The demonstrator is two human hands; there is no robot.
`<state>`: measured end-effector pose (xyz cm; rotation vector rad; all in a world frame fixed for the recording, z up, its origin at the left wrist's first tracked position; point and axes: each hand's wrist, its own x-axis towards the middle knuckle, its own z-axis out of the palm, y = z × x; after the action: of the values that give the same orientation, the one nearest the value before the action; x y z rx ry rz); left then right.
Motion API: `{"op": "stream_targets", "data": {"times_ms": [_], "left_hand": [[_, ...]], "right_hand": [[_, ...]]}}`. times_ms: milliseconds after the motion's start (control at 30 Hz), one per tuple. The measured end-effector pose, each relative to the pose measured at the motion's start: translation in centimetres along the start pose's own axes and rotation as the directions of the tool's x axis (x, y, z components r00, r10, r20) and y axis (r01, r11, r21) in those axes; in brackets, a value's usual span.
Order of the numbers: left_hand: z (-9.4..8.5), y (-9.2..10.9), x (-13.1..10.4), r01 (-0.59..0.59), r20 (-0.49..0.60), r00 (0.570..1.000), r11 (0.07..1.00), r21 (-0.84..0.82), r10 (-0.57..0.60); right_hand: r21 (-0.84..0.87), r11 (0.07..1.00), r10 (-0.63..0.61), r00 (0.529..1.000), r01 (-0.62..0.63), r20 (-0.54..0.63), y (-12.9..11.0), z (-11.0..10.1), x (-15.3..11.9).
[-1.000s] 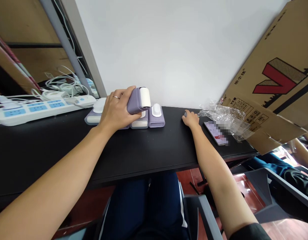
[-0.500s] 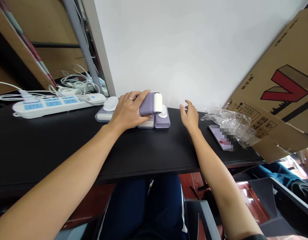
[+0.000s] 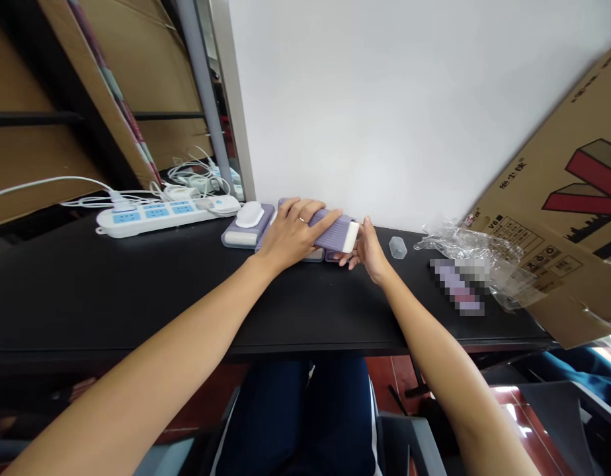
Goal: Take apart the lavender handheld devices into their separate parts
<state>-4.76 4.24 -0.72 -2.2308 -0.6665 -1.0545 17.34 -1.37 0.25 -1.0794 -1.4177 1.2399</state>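
My left hand [image 3: 294,233] is wrapped from above around a purple ribbed case [image 3: 331,228] with a white end, holding it tilted over the table. Right beside that white end is my right hand [image 3: 369,251], its fingers spread and the thumb up; I cannot tell whether it touches the case. Below and behind the held case, more purple cases are partly hidden by my hands. To the left lies another purple case [image 3: 241,237] with a rounded white piece [image 3: 250,215] on top. A small clear cap [image 3: 397,247] rests right of my right hand.
A white power strip [image 3: 166,215] with tangled cables stands at the left. Crumpled clear plastic [image 3: 484,254] and a blurred phone [image 3: 457,287] lie at the right, by a large cardboard box [image 3: 548,264]. A white board [image 3: 345,112] rises behind the black table [image 3: 137,291].
My right hand has moved left to the white end of the held case. The clear cap now shows on the table where that hand was. The view has shifted left.
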Motion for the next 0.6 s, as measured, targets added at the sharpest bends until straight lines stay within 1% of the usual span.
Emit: {"op": "stream_targets", "data": {"times_ms": [133, 267, 400, 600], "left_hand": [[0.7, 0.2, -0.3, 0.037, -0.021, 0.999, 0.999, -0.006, -0.037], [1.2, 0.2, -0.6, -0.001, -0.074, 0.997, 0.999, 0.051, 0.005], [1.4, 0.3, -0.7, -0.019, -0.088, 0.996, 0.996, 0.082, 0.027], [1.3, 0.2, -0.7, -0.049, -0.113, 0.991, 0.985, 0.162, 0.068]], "right_hand": [[0.064, 0.993, 0.094, 0.990, -0.101, 0.104, -0.6, 0.0, -0.2], [0.152, 0.975, 0.132, 0.975, -0.160, 0.181, -0.9, -0.4, -0.4], [0.212, 0.959, 0.130, 0.958, -0.186, 0.256, -0.9, -0.9, -0.4], [0.239, 0.951, 0.128, 0.951, -0.199, 0.281, -0.5, -1.3, -0.3]]}}
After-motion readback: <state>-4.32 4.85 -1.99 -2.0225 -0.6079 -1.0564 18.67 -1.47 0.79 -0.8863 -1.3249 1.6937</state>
